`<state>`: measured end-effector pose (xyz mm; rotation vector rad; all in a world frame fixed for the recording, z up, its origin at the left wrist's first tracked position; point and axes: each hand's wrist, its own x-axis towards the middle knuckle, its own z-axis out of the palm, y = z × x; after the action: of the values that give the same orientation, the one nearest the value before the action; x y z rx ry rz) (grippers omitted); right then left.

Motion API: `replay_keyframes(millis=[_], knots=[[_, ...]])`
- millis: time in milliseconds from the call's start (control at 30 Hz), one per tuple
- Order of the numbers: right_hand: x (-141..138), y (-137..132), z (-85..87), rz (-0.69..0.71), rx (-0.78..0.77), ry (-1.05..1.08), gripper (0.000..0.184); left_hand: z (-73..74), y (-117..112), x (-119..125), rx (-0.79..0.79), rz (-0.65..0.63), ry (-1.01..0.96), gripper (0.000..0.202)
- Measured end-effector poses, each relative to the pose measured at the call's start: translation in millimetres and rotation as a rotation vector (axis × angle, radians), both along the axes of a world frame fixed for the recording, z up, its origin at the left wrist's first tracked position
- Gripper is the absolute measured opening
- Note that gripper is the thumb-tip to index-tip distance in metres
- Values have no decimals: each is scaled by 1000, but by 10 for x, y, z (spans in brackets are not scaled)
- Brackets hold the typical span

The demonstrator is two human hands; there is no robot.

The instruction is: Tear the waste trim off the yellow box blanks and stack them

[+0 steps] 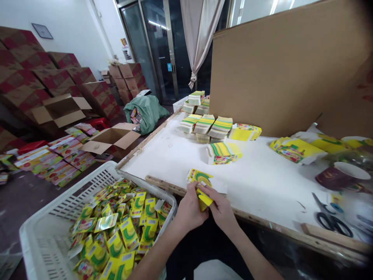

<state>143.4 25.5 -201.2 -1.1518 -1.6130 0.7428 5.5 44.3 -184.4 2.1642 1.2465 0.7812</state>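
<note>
A basket (37, 233) of packets (125, 229) sits off the bench's (262, 182) near left corner. At the near edge, the left hand (189, 212) and right hand (223, 212) hold 1 yellow carton (204, 198), fingers clenched on it. Scissors (332, 221) lie by the near right corner. Stacks (206, 124) sit toward the far left corner.

This looks like a small packing workshop, half storeroom. Far to the left of the left hand (189, 210), printed shipping cartons (32, 70) are stacked high against the wall, with open boxes (112, 138) on the floor below. Just left of that hand stands a white plastic crate (43, 233) heaped with yellow-green sachets (122, 229). Both hands pinch a small yellow carton (204, 199). Beyond them, stacks of flattened carton blanks (206, 124) lie on the white bench (262, 182). Well right of the right hand (223, 212) lie scissors (332, 221). A tall cardboard sheet (285, 66) backs the bench. Far beyond are glass doors (157, 46) and a tied curtain (199, 35), possibly a shopfront, though the view there is dim.
</note>
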Motion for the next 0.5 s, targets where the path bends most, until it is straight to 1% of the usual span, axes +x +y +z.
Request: replay_keyframes(millis=[67,133,200,267,367,433,500], knots=[[43,22,-20,-32,18,-37,38,9,-19,-28,24,64,30,58],[79,31,-41,34,30,-126,46,41,-33,-84,11,94,70,48],[110,28,-50,128,44,-236,54,89,-35,-153,-12,94,91,45],[149,21,-26,163,60,-300,52,145,-26,-217,-22,89,115,45],[225,24,68,206,70,-344,40,221,-1,-269,-24,76,162,50],[254,32,133,240,62,-368,41,251,8,-258,-4,69,193,52],[227,32,159,244,53,-361,42,257,-1,-214,18,67,212,50]])
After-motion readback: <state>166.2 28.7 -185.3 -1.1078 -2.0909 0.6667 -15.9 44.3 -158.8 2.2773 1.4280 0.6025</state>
